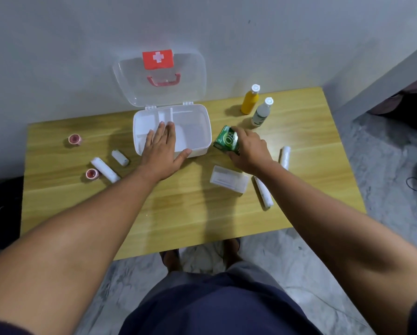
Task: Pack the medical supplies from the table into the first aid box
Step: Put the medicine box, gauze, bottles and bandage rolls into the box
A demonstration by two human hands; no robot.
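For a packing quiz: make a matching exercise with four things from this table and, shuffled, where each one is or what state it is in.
Things
1. green box
2. yellow bottle
3. first aid box
4. clear flat case

Places or states
A. lid open, leaning against the wall
B. held in the right hand
C. standing upright at the back right
D. lying on the table under the right wrist

Pairs: 1-B, 2-C, 3-A, 4-D

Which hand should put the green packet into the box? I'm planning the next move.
The right hand, probably: it already grips the green packet just right of the open first aid box. The left hand lies flat across the box, steadying it.
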